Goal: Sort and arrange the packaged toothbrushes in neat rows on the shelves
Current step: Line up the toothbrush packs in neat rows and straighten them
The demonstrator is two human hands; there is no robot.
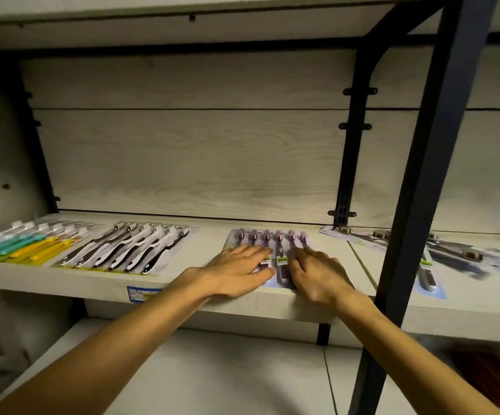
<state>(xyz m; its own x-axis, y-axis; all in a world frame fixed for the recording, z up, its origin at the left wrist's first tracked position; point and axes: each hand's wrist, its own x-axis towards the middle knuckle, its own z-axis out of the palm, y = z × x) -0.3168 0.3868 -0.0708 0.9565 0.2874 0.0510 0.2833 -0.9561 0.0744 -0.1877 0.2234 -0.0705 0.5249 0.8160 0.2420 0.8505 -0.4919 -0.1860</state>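
Purple toothbrush packs lie in a row mid-shelf, heads toward the back panel. Left hand and right hand rest flat on them, fingers extended, gripping nothing. Leftward: black-and-white packs, then teal and yellow packs (right-side packs blurred).

Dim, flat indoor light, deep shadow under the shelf, wide-angle bowing at frame edges, motion blur right of the black upright post
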